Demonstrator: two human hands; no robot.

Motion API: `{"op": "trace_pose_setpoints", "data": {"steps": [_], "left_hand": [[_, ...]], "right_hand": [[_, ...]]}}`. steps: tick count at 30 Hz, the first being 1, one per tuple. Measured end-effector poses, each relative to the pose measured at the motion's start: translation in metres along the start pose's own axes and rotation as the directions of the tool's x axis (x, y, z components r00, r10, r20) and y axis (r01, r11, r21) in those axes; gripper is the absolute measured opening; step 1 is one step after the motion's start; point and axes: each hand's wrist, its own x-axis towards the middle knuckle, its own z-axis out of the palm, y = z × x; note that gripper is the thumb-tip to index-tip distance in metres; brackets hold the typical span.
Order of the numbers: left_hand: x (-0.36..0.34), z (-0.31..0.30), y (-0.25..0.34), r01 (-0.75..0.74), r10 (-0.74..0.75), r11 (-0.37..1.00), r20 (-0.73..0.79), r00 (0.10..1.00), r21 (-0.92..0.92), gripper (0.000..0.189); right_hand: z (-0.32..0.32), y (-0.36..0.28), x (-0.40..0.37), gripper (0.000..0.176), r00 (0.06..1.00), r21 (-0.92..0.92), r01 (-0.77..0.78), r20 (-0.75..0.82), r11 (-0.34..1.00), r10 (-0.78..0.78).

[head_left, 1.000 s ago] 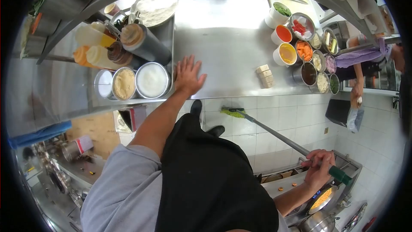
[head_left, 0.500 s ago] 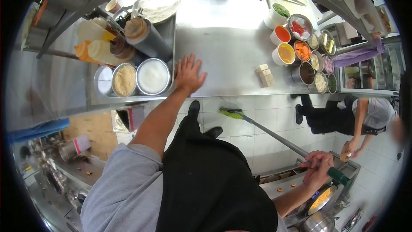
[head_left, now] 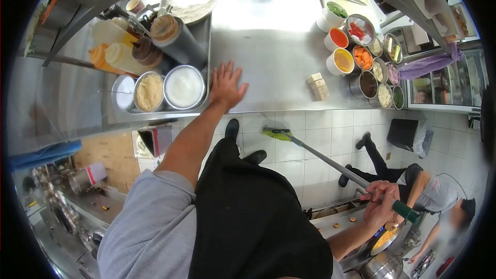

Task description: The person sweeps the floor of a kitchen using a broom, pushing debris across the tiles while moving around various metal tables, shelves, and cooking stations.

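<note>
Head view: green-bristled broom [head_left: 333, 161] slants over floor [head_left: 289, 170] on near side of counter [head_left: 274, 72], right hand [head_left: 381, 201] curled round handle [head_left: 356, 175]; left hand [head_left: 226, 87] spread palm-down on counter. Co-worker [head_left: 439, 194], farther from counter, might trip if handle swings out.

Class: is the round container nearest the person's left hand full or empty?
Nearly full: the round container shows white contents close to its rim.
</note>
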Motion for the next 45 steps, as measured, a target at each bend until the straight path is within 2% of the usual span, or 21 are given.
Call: {"op": "trace_pose_setpoints", "data": {"steps": [14,26,32,45], "left_hand": [[-0.001,0.003,-0.001,-0.023,0.022,1.0,-0.056,0.998,-0.015,0.067],[-0.002,-0.001,0.0,-0.032,0.032,0.999,-0.043,0.999,0.0,0.067],[-0.003,0.003,-0.002,-0.039,0.035,0.998,-0.078,0.996,-0.049,0.066],[-0.002,0.003,-0.001,-0.024,0.023,1.0,-0.056,0.998,-0.009,0.067]], "right_hand": [[0.0,0.0,-0.013,0.037,1.0,0.033,0.022,0.022,0.999,-0.022],[-0.001,0.001,-0.022,0.037,1.0,0.038,0.024,0.016,0.999,-0.025],[0.002,-0.001,-0.022,0.037,0.999,0.03,0.027,0.017,0.999,-0.028],[0.001,-0.001,-0.014,0.038,0.999,0.026,0.025,0.035,0.999,-0.026]]}}
